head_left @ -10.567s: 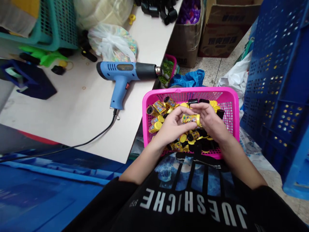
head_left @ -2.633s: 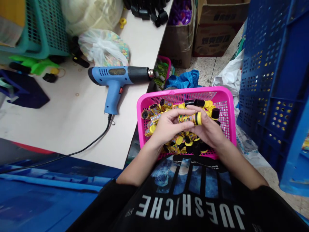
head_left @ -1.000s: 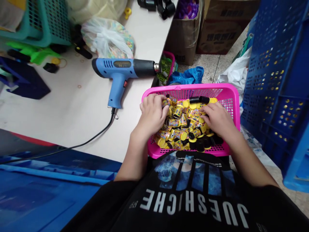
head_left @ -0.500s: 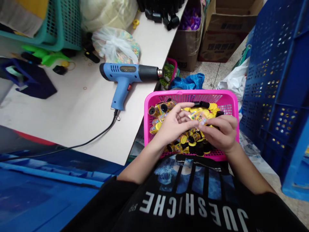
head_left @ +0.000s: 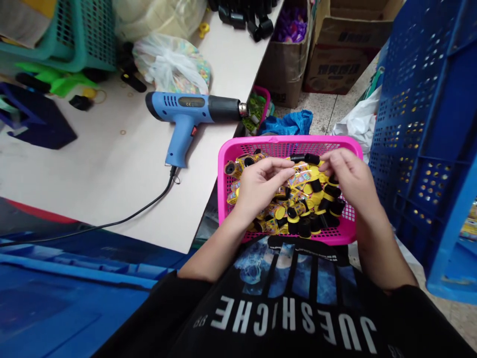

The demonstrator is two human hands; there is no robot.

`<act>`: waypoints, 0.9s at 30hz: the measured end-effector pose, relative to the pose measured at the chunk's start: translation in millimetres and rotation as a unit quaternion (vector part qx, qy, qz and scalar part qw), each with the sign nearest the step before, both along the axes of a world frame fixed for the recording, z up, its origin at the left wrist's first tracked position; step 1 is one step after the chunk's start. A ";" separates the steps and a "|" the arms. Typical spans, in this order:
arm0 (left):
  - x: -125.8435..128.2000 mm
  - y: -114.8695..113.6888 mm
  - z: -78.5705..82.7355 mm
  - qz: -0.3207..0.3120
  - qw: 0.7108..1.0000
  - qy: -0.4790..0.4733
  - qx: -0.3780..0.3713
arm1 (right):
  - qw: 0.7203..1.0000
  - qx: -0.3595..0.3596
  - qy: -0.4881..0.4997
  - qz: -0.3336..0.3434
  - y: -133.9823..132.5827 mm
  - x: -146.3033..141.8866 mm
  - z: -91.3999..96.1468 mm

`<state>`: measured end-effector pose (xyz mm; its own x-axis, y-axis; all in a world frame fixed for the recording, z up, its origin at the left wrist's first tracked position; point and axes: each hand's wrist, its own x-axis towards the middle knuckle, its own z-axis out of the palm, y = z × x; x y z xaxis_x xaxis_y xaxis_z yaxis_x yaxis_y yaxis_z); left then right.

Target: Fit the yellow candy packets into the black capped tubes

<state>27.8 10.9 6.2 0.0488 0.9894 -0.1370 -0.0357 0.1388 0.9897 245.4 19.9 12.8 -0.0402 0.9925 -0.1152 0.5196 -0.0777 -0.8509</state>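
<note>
Small workshop or packing room: heat gun (head_left: 182,110) on a pale bench (head_left: 74,154), blue perforated crate (head_left: 417,149), cardboard cartons (head_left: 337,69), pink mesh basket (head_left: 283,140) of yellow-capped tubes (head_left: 276,191), speckled terrazzo floor (head_left: 316,107).

A pale board table (head_left: 85,149) ran across the left side, with a teal plastic basket (head_left: 82,40) at its far end. Past its right edge, a speckled stone floor (head_left: 316,107) held cardboard boxes (head_left: 285,74) and a tall blue plastic crate (head_left: 417,149).

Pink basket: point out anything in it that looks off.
A loose printed plastic sleeve stands out: it sits between the left hand and right hand over the pink basket, apparently on no container. Also, the black-and-yellow containers at the near right look unlabelled, unlike the labelled containers.
</note>
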 end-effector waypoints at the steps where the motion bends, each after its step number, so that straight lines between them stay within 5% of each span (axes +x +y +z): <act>1: -2.6 1.0 -2.2 0.008 1.000 0.005 -0.004 | 0.993 -0.013 -0.117 0.003 -2.3 2.0 -4.5; 5: -8.8 3.9 -10.2 0.022 0.999 -0.003 -0.034 | 0.897 -0.039 -0.433 0.077 -18.1 -7.5 -33.6; 9: -8.1 4.0 -13.0 0.022 0.998 -0.023 -0.053 | 0.884 -0.016 -0.450 0.125 -24.5 -19.5 -50.9; 12: -9.9 3.0 -11.7 0.046 0.998 0.004 -0.038 | 0.943 0.003 -0.327 0.053 -20.7 -12.7 -43.7; 15: -13.8 2.1 -10.4 0.048 0.998 0.027 -0.030 | 0.999 -0.010 -0.027 -0.014 -15.9 -2.0 -25.6; 19: -16.1 0.6 -11.6 0.026 0.999 0.026 -0.023 | 0.955 -0.033 0.294 -0.026 -12.0 -1.7 -3.2; 22: -15.0 -0.8 -13.2 0.027 0.999 0.023 -0.031 | 0.943 -0.056 0.329 0.000 -10.3 -7.2 1.3; 27: -10.2 -2.4 -13.6 0.030 0.999 -0.001 -0.043 | 0.968 -0.049 0.245 0.038 -11.9 -8.4 -8.3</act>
<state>17.6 8.5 -7.3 -0.0092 0.9751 -0.2215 -0.0492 0.2208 0.9741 237.0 8.0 4.5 -0.1854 0.9700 -0.1575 0.0640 -0.1480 -0.9869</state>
